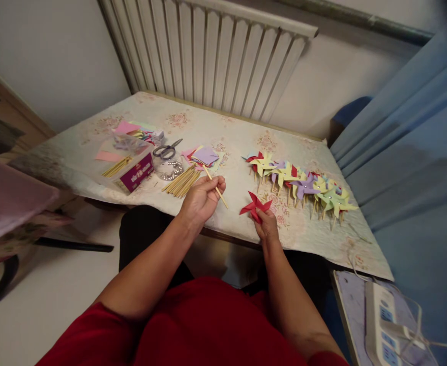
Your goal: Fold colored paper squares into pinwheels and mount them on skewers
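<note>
Between the fingers of my left hand (204, 197) is a thin wooden stick (221, 196), slanting down to the right. My right hand (267, 223) grips a red paper pinwheel (252, 205) from below, near the table's front edge. Stick and pinwheel are apart. Just behind my left hand lies a bundle of wooden sticks (181, 182). Beyond it are a stack of coloured paper squares (205, 155) and a clear round dish of small shiny pieces (171, 170). Several pinwheels on sticks (303, 185) lie in a row to the right of my hands.
At the left stands a clear plastic box (133, 175) with a purple label and sticks inside. Dark-handled scissors (167, 149) lie beside it, with pink paper (126, 127) behind. A radiator (215, 56) borders the flowered tablecloth (238, 133). A power strip (383, 325) with cables sits lower right.
</note>
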{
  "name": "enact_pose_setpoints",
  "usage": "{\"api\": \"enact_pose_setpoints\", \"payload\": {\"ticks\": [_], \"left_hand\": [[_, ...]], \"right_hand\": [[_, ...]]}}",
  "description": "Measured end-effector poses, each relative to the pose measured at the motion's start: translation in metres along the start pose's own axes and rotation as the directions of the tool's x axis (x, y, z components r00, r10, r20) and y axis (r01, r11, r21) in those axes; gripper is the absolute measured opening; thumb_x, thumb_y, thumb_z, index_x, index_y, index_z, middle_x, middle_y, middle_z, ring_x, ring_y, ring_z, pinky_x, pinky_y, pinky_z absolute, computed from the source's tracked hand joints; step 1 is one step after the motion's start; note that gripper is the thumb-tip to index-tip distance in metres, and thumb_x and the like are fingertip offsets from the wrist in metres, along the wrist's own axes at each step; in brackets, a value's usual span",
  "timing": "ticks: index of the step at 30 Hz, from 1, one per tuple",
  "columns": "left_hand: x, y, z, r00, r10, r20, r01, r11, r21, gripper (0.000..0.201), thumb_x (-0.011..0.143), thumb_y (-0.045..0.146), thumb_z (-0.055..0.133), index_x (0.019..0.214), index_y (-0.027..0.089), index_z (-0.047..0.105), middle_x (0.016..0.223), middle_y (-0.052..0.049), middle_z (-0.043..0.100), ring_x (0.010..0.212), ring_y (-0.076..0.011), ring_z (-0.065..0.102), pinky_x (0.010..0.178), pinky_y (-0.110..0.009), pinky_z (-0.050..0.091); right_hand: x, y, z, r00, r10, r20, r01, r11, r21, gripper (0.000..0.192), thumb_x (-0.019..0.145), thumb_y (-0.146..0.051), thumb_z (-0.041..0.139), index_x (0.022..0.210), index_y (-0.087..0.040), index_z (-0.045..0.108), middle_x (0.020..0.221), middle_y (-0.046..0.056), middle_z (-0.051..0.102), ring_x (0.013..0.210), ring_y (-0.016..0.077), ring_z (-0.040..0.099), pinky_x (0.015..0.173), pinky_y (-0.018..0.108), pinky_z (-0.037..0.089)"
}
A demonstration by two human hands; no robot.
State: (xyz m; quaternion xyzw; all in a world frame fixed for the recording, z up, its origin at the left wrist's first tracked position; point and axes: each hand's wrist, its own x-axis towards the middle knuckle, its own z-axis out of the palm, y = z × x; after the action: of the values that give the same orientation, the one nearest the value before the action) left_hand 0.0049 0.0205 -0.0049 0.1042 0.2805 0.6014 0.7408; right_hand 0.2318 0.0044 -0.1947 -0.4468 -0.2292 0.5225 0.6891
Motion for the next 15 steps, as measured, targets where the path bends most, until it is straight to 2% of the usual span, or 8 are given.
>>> {"api": "enact_pose_setpoints", "payload": {"ticks": [7,15], "left_hand": [[0.0046,-0.0024,-0.0059,1.000,0.000,0.005,0.000,1.000,-0.014,0.020,0.077,-0.008,0.055,0.072,0.012,0.057,0.072,-0.003,0.062,0.068,-0.0081,0.062,0.069,-0.019,0.055],[0.0075,-0.0040,-0.0088,0.998,-0.026,-0.055,0.023,0.998,-0.051,0.021,0.074,-0.006,0.059,0.080,0.014,0.058,0.074,-0.002,0.063,0.069,-0.0091,0.064,0.072,-0.021,0.056]], "right_hand": [[0.0005,0.0009,-0.0013,1.000,-0.015,0.018,0.016,1.000,-0.019,0.020,0.067,-0.018,0.077,0.085,-0.018,0.069,0.085,0.003,0.075,0.066,0.0110,0.066,0.063,0.025,0.059],[-0.0005,-0.0007,0.0004,1.000,0.007,0.001,-0.007,1.000,0.006,0.020,0.066,-0.018,0.078,0.084,-0.019,0.069,0.084,0.003,0.075,0.067,0.0118,0.066,0.063,0.024,0.059]]}}
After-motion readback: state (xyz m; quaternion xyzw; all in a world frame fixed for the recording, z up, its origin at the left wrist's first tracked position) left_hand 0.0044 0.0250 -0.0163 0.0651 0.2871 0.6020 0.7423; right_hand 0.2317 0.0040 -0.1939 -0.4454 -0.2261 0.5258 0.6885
